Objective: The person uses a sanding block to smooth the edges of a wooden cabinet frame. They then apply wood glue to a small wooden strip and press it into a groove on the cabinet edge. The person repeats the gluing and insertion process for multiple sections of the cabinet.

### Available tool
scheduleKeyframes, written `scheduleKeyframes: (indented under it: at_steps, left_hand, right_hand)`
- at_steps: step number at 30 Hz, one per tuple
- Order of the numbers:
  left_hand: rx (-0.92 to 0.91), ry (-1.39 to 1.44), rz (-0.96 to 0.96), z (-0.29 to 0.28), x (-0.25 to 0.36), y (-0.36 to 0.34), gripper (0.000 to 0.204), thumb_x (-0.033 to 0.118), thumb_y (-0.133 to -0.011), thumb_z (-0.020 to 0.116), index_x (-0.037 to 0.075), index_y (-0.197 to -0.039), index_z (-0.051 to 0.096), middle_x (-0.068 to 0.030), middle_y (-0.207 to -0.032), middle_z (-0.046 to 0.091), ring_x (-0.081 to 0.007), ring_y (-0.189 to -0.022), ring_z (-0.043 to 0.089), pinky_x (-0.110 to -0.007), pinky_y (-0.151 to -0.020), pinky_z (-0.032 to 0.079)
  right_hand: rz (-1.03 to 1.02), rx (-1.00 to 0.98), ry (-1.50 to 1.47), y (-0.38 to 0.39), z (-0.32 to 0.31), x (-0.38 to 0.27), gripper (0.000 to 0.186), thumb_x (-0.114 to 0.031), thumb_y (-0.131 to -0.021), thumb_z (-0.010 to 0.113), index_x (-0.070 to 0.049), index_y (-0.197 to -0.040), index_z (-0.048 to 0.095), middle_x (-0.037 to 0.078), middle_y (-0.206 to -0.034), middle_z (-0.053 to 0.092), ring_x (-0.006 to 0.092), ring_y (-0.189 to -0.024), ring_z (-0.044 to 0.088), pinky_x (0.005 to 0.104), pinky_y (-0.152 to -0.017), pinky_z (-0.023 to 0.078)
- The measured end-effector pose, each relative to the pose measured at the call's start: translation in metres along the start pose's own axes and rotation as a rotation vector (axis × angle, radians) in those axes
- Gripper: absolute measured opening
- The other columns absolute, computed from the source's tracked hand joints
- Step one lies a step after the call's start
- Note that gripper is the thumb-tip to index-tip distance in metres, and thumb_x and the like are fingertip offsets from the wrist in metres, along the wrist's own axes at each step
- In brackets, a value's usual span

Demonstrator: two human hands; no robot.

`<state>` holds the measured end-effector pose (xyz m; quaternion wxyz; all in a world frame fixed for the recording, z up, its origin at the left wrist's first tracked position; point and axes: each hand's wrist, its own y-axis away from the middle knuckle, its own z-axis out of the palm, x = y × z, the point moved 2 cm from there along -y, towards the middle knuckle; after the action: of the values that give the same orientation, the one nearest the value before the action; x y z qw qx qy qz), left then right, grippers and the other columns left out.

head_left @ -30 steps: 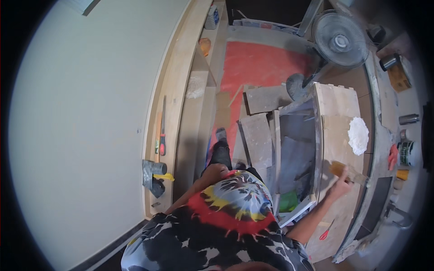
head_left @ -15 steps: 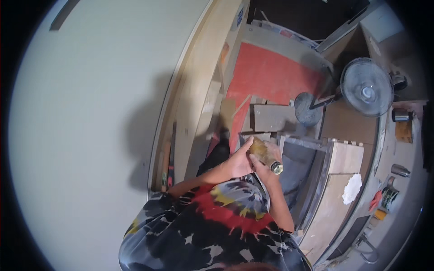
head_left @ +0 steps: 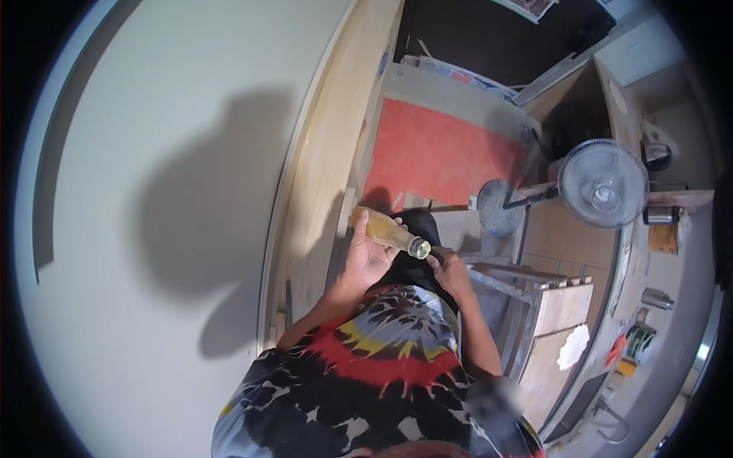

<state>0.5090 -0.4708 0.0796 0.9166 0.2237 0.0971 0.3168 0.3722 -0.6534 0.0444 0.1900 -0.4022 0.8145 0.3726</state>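
My left hand (head_left: pixel 365 256) is closed round a tilted, yellowish glass bottle (head_left: pixel 378 229), its neck pointing to the right. Just beyond and below the bottle's top, my right hand (head_left: pixel 450 271) is bent in against my dark trousers (head_left: pixel 412 278), fingers curled; what they hold, if anything, is hidden. Both forearms come up over my tie-dyed shirt (head_left: pixel 382 359).
A pale wall and wooden shelving (head_left: pixel 321 160) stand left. Red floor covering (head_left: pixel 435 145) lies ahead with loose boards. A standing fan (head_left: pixel 599 187) is right, near a dusty wooden box (head_left: pixel 553 343) and a counter holding a steel flask (head_left: pixel 657 298), cans and a red cloth (head_left: pixel 615 349).
The bottle, earlier in my right hand over the box, came to both hands and is now in my left alone. My right hand has dropped away to my trousers. The view has shifted.
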Motion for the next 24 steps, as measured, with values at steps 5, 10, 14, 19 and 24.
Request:
scheduleKeyframes:
  at_steps: [5,10,14,19,24]
  left_hand:
    - [-0.001,0.022,0.005,0.035,0.025,-0.075,0.044,0.047,-0.092,0.059,0.006,-0.108,0.059,-0.0139,-0.112,0.064,-0.0311,-0.109,0.06,-0.042,-0.097,0.05]
    - [0.084,0.059,0.0,0.071,0.027,-0.186,0.046,0.048,-0.093,0.056,0.007,-0.115,0.056,-0.0127,-0.116,0.061,-0.0301,-0.109,0.059,-0.042,-0.095,0.051]
    - [0.087,0.006,-0.059,0.104,0.022,-0.313,0.053,0.051,-0.093,0.054,0.005,-0.117,0.054,-0.0138,-0.116,0.061,-0.0295,-0.107,0.061,-0.046,-0.095,0.051]
    - [0.194,-0.061,0.014,0.15,0.031,-0.446,0.047,0.049,-0.095,0.052,0.006,-0.115,0.055,-0.0115,-0.108,0.064,-0.0273,-0.103,0.063,-0.043,-0.091,0.054]
    - [0.171,-0.028,0.056,0.216,0.041,-0.518,0.046,0.047,-0.095,0.053,0.006,-0.114,0.054,-0.0125,-0.109,0.064,-0.0293,-0.104,0.063,-0.042,-0.092,0.054]
  right_hand:
    - [-0.09,-0.046,0.575,-0.116,0.031,0.071,0.041,-0.036,-0.083,0.068,0.0,-0.104,0.067,0.021,-0.106,0.066,0.0308,-0.105,0.063,0.043,-0.094,0.047]
    - [-0.149,-0.267,0.552,-0.248,0.018,0.078,0.022,-0.021,-0.079,0.057,-0.004,-0.087,0.068,0.021,-0.087,0.068,0.0382,-0.083,0.067,0.0501,-0.076,0.052]
    - [-0.18,-0.301,0.476,-0.347,-0.057,0.089,0.031,-0.032,-0.079,0.062,-0.003,-0.084,0.07,0.021,-0.089,0.068,0.0364,-0.084,0.067,0.0486,-0.077,0.052]
    - [0.023,0.034,-0.157,-0.454,-0.185,0.078,0.035,-0.037,-0.085,0.065,-0.002,-0.083,0.072,0.012,-0.071,0.068,0.021,-0.069,0.066,0.0357,-0.064,0.05]
    - [0.008,0.149,-0.107,-0.541,-0.297,0.094,0.029,-0.032,-0.085,0.065,-0.003,-0.083,0.07,0.011,-0.073,0.068,0.0209,-0.065,0.065,0.035,-0.062,0.05]
